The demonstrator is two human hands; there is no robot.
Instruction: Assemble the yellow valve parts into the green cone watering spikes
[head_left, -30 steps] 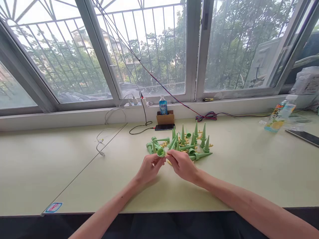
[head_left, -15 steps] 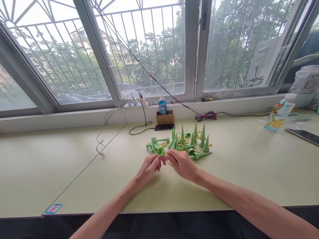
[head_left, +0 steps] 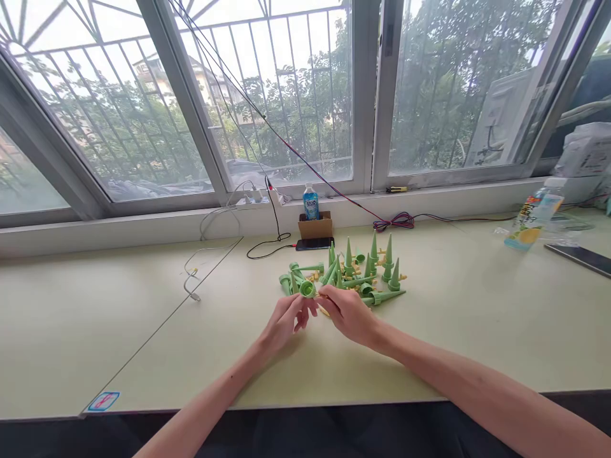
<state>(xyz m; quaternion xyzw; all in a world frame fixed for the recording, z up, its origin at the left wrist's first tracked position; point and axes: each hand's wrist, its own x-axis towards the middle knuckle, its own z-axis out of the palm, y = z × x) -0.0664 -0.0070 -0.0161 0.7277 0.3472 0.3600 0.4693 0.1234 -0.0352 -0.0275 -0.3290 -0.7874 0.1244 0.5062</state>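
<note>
My left hand (head_left: 285,319) is closed around a green plastic plant-watering spike (head_left: 308,289), its round open end turned up toward me. My right hand (head_left: 352,313) is closed at the spike's right side, pinching a small yellow valve (head_left: 318,294); the fingertips hide most of that piece. Just beyond both hands lies a cluster of similar green spikes (head_left: 389,257), several standing on their caps with the points up and others on their sides. Yellow valves (head_left: 312,276) show among them.
Behind the cluster, a black phone (head_left: 315,244) lies before a small cardboard box (head_left: 316,226) and a blue bottle (head_left: 311,202). Cables (head_left: 396,221) run along the window sill. To the right are a lemon-labelled bottle (head_left: 532,216) and a dark tablet (head_left: 582,259). A white cable (head_left: 191,286) lies left.
Both hands stay in nearly the same place on the spike and valve. Only slight finger movement shows, and the view has shifted a little.
</note>
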